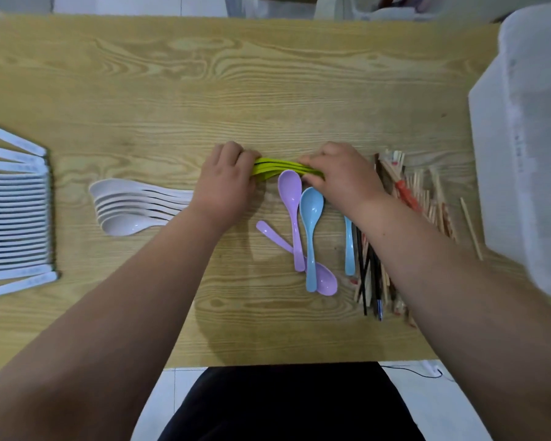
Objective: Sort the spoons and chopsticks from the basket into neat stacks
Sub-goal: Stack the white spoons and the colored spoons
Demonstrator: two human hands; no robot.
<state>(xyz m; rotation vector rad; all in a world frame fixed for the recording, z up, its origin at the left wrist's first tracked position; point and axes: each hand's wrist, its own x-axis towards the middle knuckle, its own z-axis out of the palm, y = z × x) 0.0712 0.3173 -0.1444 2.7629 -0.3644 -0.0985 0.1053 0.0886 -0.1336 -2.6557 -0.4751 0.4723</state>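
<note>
A nested bunch of green spoons (277, 168) lies sideways at the middle of the wooden table (204, 90). My left hand (225, 179) grips its left end and my right hand (341, 173) grips its right end. Just below lie two purple spoons (291, 198) and a blue spoon (310, 214), loose and crossing. Another blue spoon (349, 246) is partly hidden under my right forearm. A jumble of wooden and black chopsticks (427, 198) spreads to the right. Nested pale spoons (131, 205) sit left of my left hand.
A long row of white spoons (13, 211) lines the table's left edge. A white plastic basket (528, 148) stands at the right edge, beside the chopsticks. The table's far half holds nothing.
</note>
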